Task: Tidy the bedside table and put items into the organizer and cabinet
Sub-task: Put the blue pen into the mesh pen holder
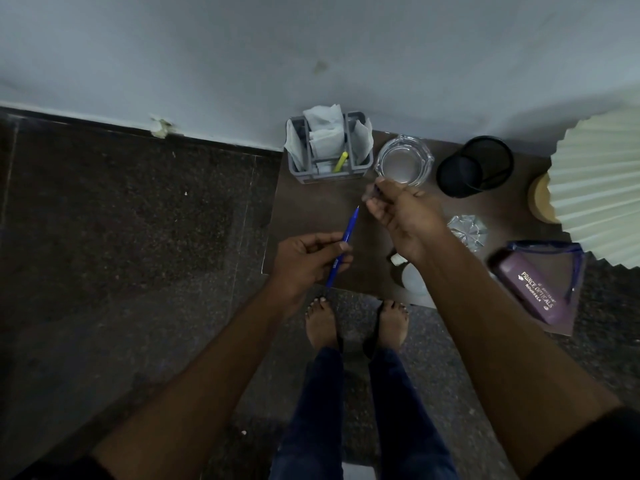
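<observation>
My left hand [306, 259] grips a blue pen [346, 239] by its lower half, tip pointing up and away over the left part of the brown bedside table [311, 209]. Just beyond the tip, my right hand [403, 214] pinches a small dark piece [375, 192], which looks like the pen's cap. A grey organizer [329, 150] stands at the table's back left, holding white tissues and a yellow pen [341, 161]. A black mesh cup [474, 166] stands at the back right.
A glass ashtray [405, 161] sits between organizer and mesh cup. A crumpled clear wrapper [467, 230], a purple spectacle case [530, 289] with blue glasses and small white items [414, 275] lie near the front. A pleated lampshade [599, 188] overhangs the right. My feet stand on dark floor.
</observation>
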A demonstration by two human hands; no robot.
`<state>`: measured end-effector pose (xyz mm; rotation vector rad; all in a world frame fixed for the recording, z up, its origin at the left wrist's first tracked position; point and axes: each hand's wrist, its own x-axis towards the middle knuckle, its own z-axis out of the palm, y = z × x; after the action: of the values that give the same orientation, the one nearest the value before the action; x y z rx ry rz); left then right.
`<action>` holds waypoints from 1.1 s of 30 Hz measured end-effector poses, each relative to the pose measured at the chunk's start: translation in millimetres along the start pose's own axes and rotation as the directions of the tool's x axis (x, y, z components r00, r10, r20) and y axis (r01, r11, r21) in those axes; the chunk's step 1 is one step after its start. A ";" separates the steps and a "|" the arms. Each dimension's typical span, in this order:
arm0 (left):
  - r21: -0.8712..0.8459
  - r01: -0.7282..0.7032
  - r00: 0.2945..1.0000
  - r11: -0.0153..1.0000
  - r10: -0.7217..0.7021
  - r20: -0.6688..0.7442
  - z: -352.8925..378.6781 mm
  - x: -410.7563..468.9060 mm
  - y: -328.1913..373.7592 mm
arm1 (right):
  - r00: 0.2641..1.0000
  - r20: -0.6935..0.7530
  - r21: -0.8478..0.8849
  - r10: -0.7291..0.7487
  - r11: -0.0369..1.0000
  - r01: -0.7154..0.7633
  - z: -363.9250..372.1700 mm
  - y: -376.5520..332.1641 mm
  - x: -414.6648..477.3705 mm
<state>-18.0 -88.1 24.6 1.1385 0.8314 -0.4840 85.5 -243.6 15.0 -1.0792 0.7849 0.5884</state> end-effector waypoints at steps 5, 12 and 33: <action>-0.021 -0.014 1.000 1.000 0.014 0.013 0.4 -5.0 1.1 | 1.000 0.010 -0.013 0.020 1.000 -0.020 0.7 4.2 3.7; -0.021 -0.032 0.999 0.999 0.033 0.028 -1.4 -1.6 0.2 | 0.998 0.025 -0.008 0.054 0.999 -0.054 2.7 7.9 -0.8; -0.032 -0.050 0.999 0.998 0.050 0.000 3.6 7.7 -2.1 | 0.983 0.161 -0.262 -0.087 0.957 0.127 -1.5 8.9 -11.5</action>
<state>-13.6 -91.7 17.9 1.1264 0.8054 -0.4283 71.4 -242.3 19.0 -1.3047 0.5212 0.6886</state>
